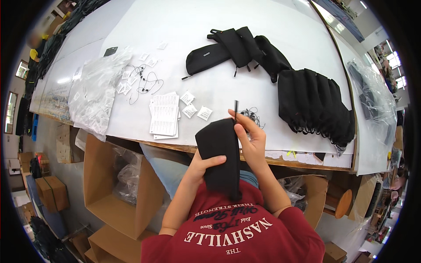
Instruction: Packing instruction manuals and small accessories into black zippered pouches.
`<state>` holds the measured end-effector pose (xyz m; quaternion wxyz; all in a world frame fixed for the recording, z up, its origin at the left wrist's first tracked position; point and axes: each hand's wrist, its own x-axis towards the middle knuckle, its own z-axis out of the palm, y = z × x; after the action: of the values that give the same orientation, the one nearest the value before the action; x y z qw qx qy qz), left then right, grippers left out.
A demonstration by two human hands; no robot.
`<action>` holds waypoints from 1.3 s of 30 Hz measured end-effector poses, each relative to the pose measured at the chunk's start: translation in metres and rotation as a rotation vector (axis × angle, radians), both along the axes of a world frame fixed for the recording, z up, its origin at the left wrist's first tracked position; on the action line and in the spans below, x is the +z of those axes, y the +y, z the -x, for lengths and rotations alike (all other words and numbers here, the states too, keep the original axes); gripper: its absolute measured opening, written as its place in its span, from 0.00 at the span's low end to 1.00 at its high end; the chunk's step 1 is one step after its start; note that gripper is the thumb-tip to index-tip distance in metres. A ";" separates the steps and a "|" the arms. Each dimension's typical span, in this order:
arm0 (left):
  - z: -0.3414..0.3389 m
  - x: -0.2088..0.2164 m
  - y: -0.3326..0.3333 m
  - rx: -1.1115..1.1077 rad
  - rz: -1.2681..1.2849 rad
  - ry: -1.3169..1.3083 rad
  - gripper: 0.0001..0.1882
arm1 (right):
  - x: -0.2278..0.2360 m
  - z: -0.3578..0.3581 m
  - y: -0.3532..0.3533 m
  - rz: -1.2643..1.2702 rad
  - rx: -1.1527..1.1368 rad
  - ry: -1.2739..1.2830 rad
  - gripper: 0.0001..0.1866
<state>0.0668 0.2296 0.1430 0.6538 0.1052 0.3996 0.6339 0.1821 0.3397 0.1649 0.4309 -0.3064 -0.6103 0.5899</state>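
Note:
A black zippered pouch (215,144) is held upright in front of my chest, near the table's front edge. My left hand (205,165) grips its lower part, thumb lying across the front face. At the pouch's upper right corner, my right hand (251,139) has its thumb and index finger close around the zipper, where a dark zipper pull (236,110) sticks up. Whether those fingers pinch the pull itself or the zipper edge is hard to see. Just behind the right hand lies a tangle of black cords (249,115).
Several black pouches (206,59) lie at the table's back, and a row of more pouches (309,98) sits to the right. Printed cards (165,115), small white packets (205,112) and a clear plastic bag of packets (96,90) are on the left. An open cardboard box (105,184) stands below.

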 end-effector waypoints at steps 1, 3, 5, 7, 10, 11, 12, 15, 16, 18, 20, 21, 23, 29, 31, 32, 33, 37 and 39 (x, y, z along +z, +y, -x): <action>-0.001 0.001 0.000 -0.011 0.003 -0.003 0.24 | 0.002 0.000 0.003 -0.072 -0.039 -0.027 0.10; -0.002 0.002 0.002 -0.017 0.006 -0.003 0.24 | -0.001 -0.002 0.007 -0.186 -0.131 -0.032 0.07; -0.002 0.003 0.003 0.047 0.114 -0.113 0.21 | 0.001 -0.006 0.009 -0.283 -0.141 -0.097 0.06; -0.005 -0.002 0.006 0.082 0.116 -0.090 0.19 | -0.002 -0.007 0.007 -0.363 -0.160 -0.186 0.05; -0.004 -0.004 0.008 0.157 0.142 -0.082 0.16 | -0.002 -0.011 -0.004 -0.356 -0.101 -0.217 0.05; -0.002 -0.003 0.010 0.199 0.162 -0.094 0.15 | -0.001 -0.012 -0.008 -0.294 -0.033 -0.224 0.04; 0.002 -0.003 0.011 0.215 0.153 -0.127 0.13 | 0.000 -0.014 -0.012 -0.283 -0.029 -0.231 0.04; 0.012 -0.008 0.013 0.259 0.173 -0.242 0.13 | 0.006 -0.016 -0.022 -0.240 0.142 -0.210 0.04; 0.011 -0.006 0.013 0.264 0.183 -0.244 0.13 | 0.007 -0.017 -0.023 -0.229 0.148 -0.212 0.04; 0.008 -0.004 0.013 0.310 0.138 -0.238 0.13 | 0.008 -0.019 -0.024 -0.166 0.175 -0.211 0.03; 0.007 -0.004 0.013 0.297 0.133 -0.236 0.13 | 0.009 -0.019 -0.022 -0.152 0.173 -0.219 0.03; 0.007 -0.004 0.013 0.286 0.120 -0.231 0.13 | 0.010 -0.019 -0.022 -0.145 0.172 -0.223 0.03; 0.012 -0.005 0.012 0.217 0.115 -0.180 0.13 | 0.006 -0.017 -0.025 -0.159 0.141 -0.204 0.03; 0.014 -0.006 0.010 0.054 0.175 -0.026 0.16 | -0.006 -0.015 -0.029 -0.125 -0.003 -0.158 0.03; 0.008 -0.008 0.008 0.001 0.155 -0.010 0.17 | -0.011 -0.017 -0.023 -0.110 -0.109 -0.135 0.03; 0.005 -0.010 0.007 -0.022 0.139 -0.033 0.18 | -0.015 -0.018 -0.018 -0.118 -0.147 -0.124 0.03; 0.003 -0.011 0.006 -0.037 0.135 -0.050 0.18 | -0.015 -0.019 -0.015 -0.085 -0.152 -0.102 0.03; 0.002 -0.013 0.008 -0.038 0.120 -0.096 0.17 | -0.014 -0.023 -0.008 0.011 -0.096 -0.121 0.04; 0.002 -0.012 0.008 -0.025 0.123 -0.138 0.16 | -0.009 -0.023 -0.009 0.021 -0.084 -0.227 0.05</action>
<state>0.0643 0.2376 0.1313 0.6929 0.0259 0.3905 0.6055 0.2050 0.3303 0.1558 0.3802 -0.4010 -0.6356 0.5392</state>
